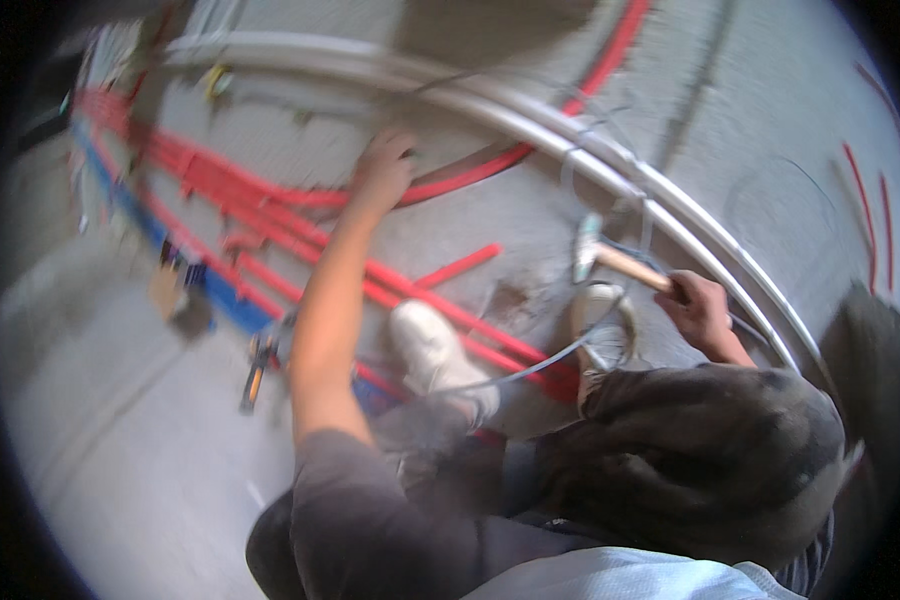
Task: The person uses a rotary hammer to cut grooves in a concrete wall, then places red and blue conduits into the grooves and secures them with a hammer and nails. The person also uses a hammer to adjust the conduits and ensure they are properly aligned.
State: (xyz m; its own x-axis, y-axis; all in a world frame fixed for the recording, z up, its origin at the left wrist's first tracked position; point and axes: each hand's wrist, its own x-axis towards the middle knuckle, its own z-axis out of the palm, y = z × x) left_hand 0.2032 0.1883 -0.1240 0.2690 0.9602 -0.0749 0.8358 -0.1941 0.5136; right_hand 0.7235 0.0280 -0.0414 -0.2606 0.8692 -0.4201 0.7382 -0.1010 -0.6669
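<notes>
Upper centre, the curved red pipe (467, 182) looks light, springy; right of centre, the hammer (618, 262) seems head-heavy, best held by its handle (644, 271), which the right hand (698, 312) encircles. The left hand (382, 174), beside the pipe, is blurred: grip unclear.

dark short sleeve (345, 490) | smudged dark trousers (685, 455) | off-white shoes (430, 345)

Rough grey floor (160, 430) fills the lower left, washed with pale light; a dark shadow (500, 25) lies at upper centre; a darker patch (875, 375) at far right.
</notes>
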